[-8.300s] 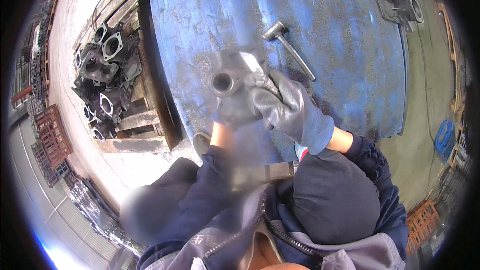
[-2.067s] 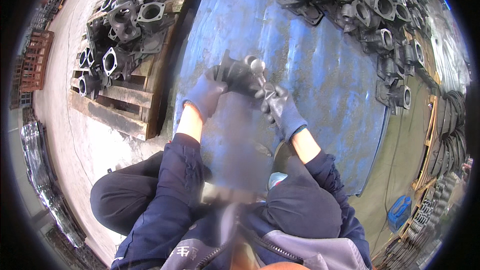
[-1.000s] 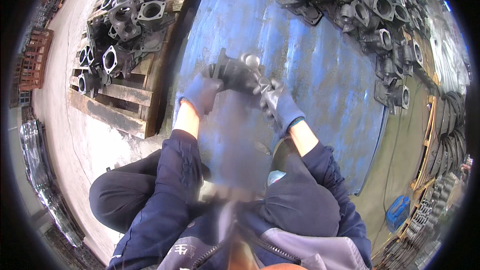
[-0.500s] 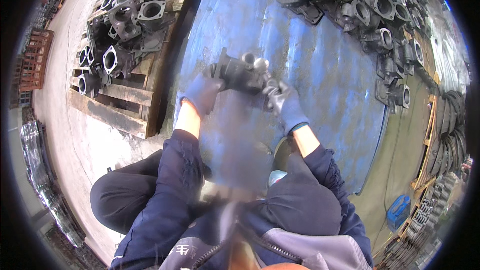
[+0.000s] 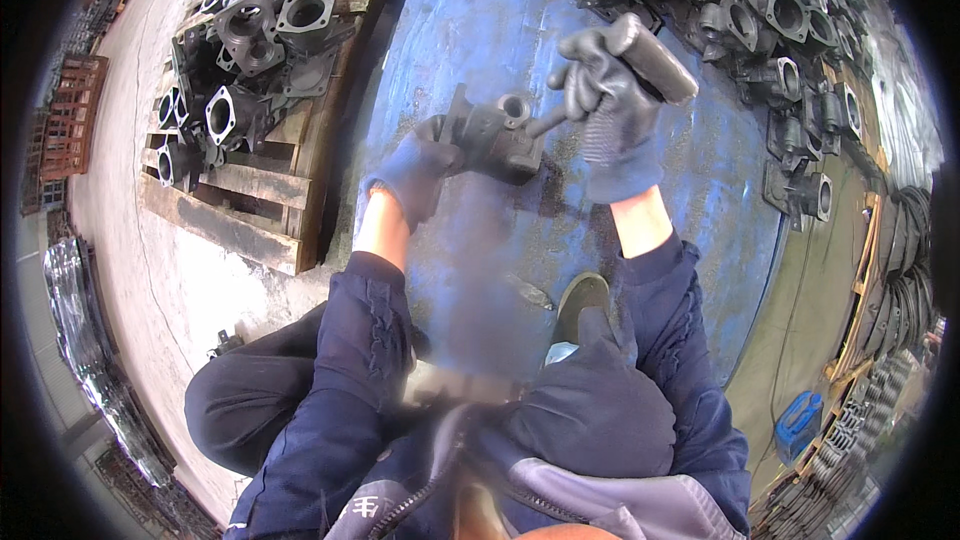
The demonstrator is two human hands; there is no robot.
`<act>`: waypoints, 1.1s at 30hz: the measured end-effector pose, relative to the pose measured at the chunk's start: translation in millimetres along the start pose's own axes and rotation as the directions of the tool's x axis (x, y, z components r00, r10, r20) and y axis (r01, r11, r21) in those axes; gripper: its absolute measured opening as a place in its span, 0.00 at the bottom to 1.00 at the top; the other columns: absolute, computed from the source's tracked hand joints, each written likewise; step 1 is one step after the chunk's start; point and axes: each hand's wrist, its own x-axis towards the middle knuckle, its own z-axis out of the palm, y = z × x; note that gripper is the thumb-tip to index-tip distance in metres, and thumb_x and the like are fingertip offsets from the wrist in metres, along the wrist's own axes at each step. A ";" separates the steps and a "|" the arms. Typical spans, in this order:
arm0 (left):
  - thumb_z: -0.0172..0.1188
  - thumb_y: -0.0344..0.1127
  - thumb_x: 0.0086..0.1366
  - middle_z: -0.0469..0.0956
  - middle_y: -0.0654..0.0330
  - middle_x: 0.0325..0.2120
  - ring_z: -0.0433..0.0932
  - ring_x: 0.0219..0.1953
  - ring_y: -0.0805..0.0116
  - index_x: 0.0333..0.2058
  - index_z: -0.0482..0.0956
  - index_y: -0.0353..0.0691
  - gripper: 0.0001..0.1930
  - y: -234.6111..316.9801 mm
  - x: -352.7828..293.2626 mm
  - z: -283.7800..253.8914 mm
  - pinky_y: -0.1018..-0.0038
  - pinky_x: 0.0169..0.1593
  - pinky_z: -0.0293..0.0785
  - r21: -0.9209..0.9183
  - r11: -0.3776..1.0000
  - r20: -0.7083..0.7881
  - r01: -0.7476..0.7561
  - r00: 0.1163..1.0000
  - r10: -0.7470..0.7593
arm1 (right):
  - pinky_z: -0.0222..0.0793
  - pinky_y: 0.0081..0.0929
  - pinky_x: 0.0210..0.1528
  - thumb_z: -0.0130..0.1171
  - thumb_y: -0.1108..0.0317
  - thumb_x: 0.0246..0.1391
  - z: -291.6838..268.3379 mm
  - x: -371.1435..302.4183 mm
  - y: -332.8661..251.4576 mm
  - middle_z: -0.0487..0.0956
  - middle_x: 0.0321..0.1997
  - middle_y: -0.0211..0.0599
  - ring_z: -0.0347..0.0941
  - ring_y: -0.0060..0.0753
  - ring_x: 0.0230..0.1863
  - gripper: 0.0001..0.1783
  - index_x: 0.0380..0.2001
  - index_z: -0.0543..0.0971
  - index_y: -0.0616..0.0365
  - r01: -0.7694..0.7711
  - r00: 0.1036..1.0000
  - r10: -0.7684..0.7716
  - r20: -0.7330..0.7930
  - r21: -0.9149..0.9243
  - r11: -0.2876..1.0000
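Observation:
A dark cast-metal pipe fitting with a round opening on top rests on the blue metal surface. My left hand, in a blue and dark-coated glove, is closed around its flanged left end. To the right, my gloved right hand is raised with its fingers wrapped around a hammer. The blocky grey hammer head sticks out at the upper right of that hand. A dark handle-like length runs leftward from the fingers toward the fitting; whether it touches the fitting I cannot tell.
On the left, a wooden pallet bears several dark castings. A large heap of similar castings covers the upper right of the blue surface. A blue jug stands on the floor at lower right. My shoe touches the near edge.
My right hand has risen away from the fitting, up and to the right, with the hammer. The left hand still grips the fitting, which has shifted slightly.

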 end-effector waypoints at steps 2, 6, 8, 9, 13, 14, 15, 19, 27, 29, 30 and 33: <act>0.53 0.26 0.58 0.78 0.62 0.39 0.74 0.40 0.74 0.49 0.76 0.38 0.18 -1.9 4.2 2.0 0.75 0.44 0.71 -0.403 0.912 0.010 0.075 0.997 -0.078 | 0.74 0.25 0.28 0.58 0.63 0.54 23.7 4.5 12.9 0.73 0.22 0.28 0.66 0.18 0.21 0.12 0.35 0.77 0.61 -0.065 0.973 0.040 -0.229 -0.103 0.992; 0.56 0.29 0.57 0.78 0.62 0.40 0.74 0.43 0.73 0.49 0.76 0.39 0.19 -6.9 4.2 2.0 0.75 0.48 0.68 -0.343 0.935 0.007 0.088 0.996 -0.091 | 0.75 0.20 0.29 0.61 0.75 0.54 40.6 16.3 40.1 0.83 0.31 0.37 0.76 0.22 0.29 0.02 0.32 0.81 0.60 -0.140 0.954 0.075 -0.290 -0.212 0.967; 0.57 0.30 0.56 0.78 0.62 0.40 0.74 0.45 0.74 0.50 0.76 0.40 0.20 -8.6 0.6 -0.1 0.75 0.50 0.67 -0.507 0.861 0.004 0.048 0.999 -0.053 | 0.74 0.20 0.29 0.61 0.76 0.53 34.3 13.8 50.3 0.82 0.29 0.35 0.77 0.21 0.29 0.02 0.31 0.81 0.60 -0.112 0.972 0.078 -0.222 -0.144 0.983; 0.57 0.30 0.57 0.78 0.62 0.41 0.74 0.46 0.74 0.50 0.76 0.40 0.20 -9.1 -1.3 -1.8 0.75 0.51 0.67 -0.513 0.857 0.026 0.052 0.999 -0.045 | 0.74 0.20 0.29 0.62 0.76 0.52 30.7 10.0 55.4 0.82 0.28 0.34 0.77 0.21 0.30 0.03 0.31 0.81 0.60 -0.110 0.976 0.088 -0.197 -0.104 0.988; 0.59 0.31 0.59 0.78 0.63 0.43 0.74 0.49 0.74 0.51 0.76 0.42 0.20 -7.8 -0.3 -1.7 0.74 0.53 0.67 -0.595 0.801 0.108 0.059 0.994 0.007 | 0.75 0.23 0.34 0.60 0.78 0.50 13.5 10.2 71.8 0.81 0.29 0.32 0.78 0.24 0.33 0.07 0.34 0.82 0.60 -0.009 0.999 0.003 -0.045 -0.128 0.992; 0.59 0.32 0.60 0.78 0.63 0.43 0.74 0.50 0.74 0.51 0.76 0.43 0.19 -5.7 3.0 -0.7 0.74 0.53 0.67 -0.622 0.780 0.115 0.067 0.993 0.006 | 0.74 0.23 0.34 0.62 0.74 0.51 8.1 8.4 71.0 0.82 0.31 0.33 0.77 0.23 0.33 0.08 0.37 0.82 0.59 0.028 0.998 -0.045 -0.041 -0.348 0.937; 0.59 0.28 0.57 0.79 0.62 0.42 0.75 0.47 0.73 0.51 0.76 0.41 0.20 -2.7 6.4 1.4 0.74 0.51 0.69 -0.603 0.797 0.088 0.033 0.996 0.026 | 0.73 0.23 0.35 0.63 0.70 0.52 2.1 5.9 68.1 0.82 0.32 0.33 0.77 0.22 0.33 0.11 0.39 0.82 0.58 0.080 0.996 -0.089 0.008 -0.521 0.850; 0.61 0.25 0.52 0.82 0.54 0.37 0.80 0.41 0.65 0.48 0.78 0.37 0.21 20.4 13.0 20.7 0.69 0.45 0.75 0.019 0.993 -0.043 -0.113 0.993 0.114 | 0.72 0.20 0.27 0.66 0.62 0.52 -12.9 -46.2 47.0 0.80 0.33 0.32 0.73 0.19 0.27 0.16 0.41 0.81 0.61 -0.098 0.981 0.061 -0.184 -0.197 0.975; 0.59 0.30 0.57 0.82 0.58 0.37 0.80 0.48 0.61 0.42 0.79 0.48 0.13 55.3 -25.7 85.4 0.61 0.60 0.66 0.731 0.657 -0.121 -0.185 0.912 0.392 | 0.70 0.19 0.21 0.65 0.64 0.55 -59.6 -125.9 2.3 0.81 0.34 0.37 0.69 0.18 0.20 0.15 0.42 0.79 0.63 -0.360 0.830 0.130 -0.542 -0.344 0.867; 0.52 0.25 0.60 0.81 0.62 0.36 0.77 0.51 0.67 0.42 0.77 0.51 0.14 41.4 -34.5 89.4 0.59 0.68 0.56 0.773 0.560 -0.004 -0.297 0.882 0.472 | 0.69 0.18 0.20 0.64 0.67 0.56 -63.2 -135.6 0.4 0.81 0.35 0.38 0.68 0.17 0.18 0.13 0.41 0.78 0.63 -0.420 0.799 0.147 -0.583 -0.366 0.831; 0.52 0.26 0.60 0.80 0.62 0.36 0.77 0.51 0.68 0.42 0.77 0.51 0.14 32.9 -41.8 92.5 0.59 0.70 0.54 0.779 0.537 -0.011 -0.323 0.850 0.527 | 0.69 0.18 0.20 0.63 0.68 0.57 -63.3 -140.3 0.2 0.82 0.35 0.39 0.67 0.17 0.17 0.12 0.41 0.79 0.62 -0.486 0.756 0.191 -0.626 -0.342 0.804; 0.52 0.26 0.61 0.81 0.62 0.37 0.75 0.53 0.68 0.42 0.78 0.51 0.14 19.6 -56.3 102.3 0.59 0.72 0.51 0.783 0.542 -0.022 -0.305 0.858 0.514 | 0.68 0.18 0.19 0.61 0.71 0.58 -59.4 -146.4 4.8 0.81 0.32 0.36 0.66 0.16 0.16 0.08 0.40 0.80 0.62 -0.558 0.721 0.281 -0.633 -0.289 0.778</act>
